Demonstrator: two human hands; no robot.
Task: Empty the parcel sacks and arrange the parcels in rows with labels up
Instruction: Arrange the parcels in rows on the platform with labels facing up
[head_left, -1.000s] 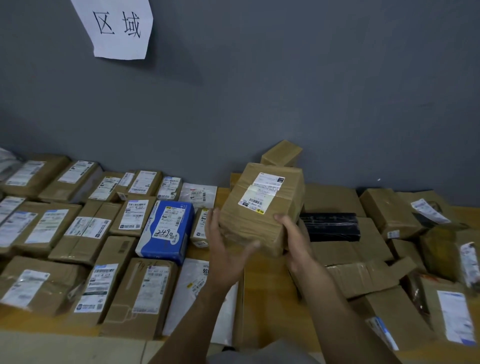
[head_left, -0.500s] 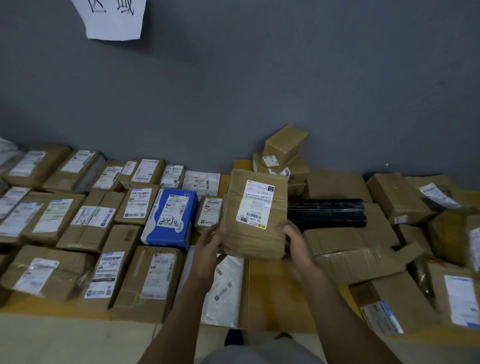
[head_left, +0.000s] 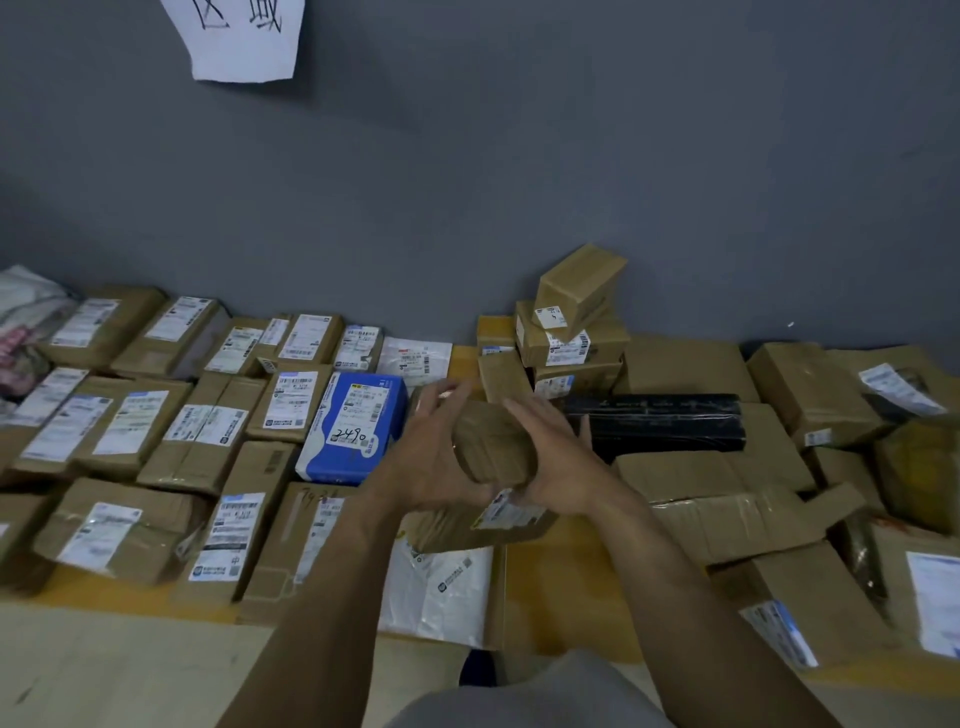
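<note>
Parcel (head_left: 493, 447): brown carton wrapped in tape, held in the air over the gap between the blue box (head_left: 353, 426) and the black parcel (head_left: 654, 421), above the far end of the white mailer (head_left: 436, 587).
Label (head_left: 511, 512): visible only at the carton's lower near edge, just under the wrists, so it is not facing up.
Left hand (head_left: 436, 452): grips the carton's left side, with the thumb on the near face and the fingers spread behind.
Right hand (head_left: 550, 457): grips the right side, with the fingers laid over the top and the palm against the end.
Handling: probably light to moderate in weight, since two bare hands turn it freely. The cardboard is stiff, though creased and a little crushed, and the glossy tape may be slippery.
Hold: opposite side faces near the corners, where the board is stiffest (not the sagging middle panels).
Destination, as a judgement: the bare table (head_left: 561, 587) beside the labelled rows (head_left: 218, 415) on the left.
Change from half a second ago: the carton then stood upright with its label facing the camera and the hands under its lower corners. It has since tipped over, the label has rolled to the underside, and both hands have shifted up onto the flanks.
</note>
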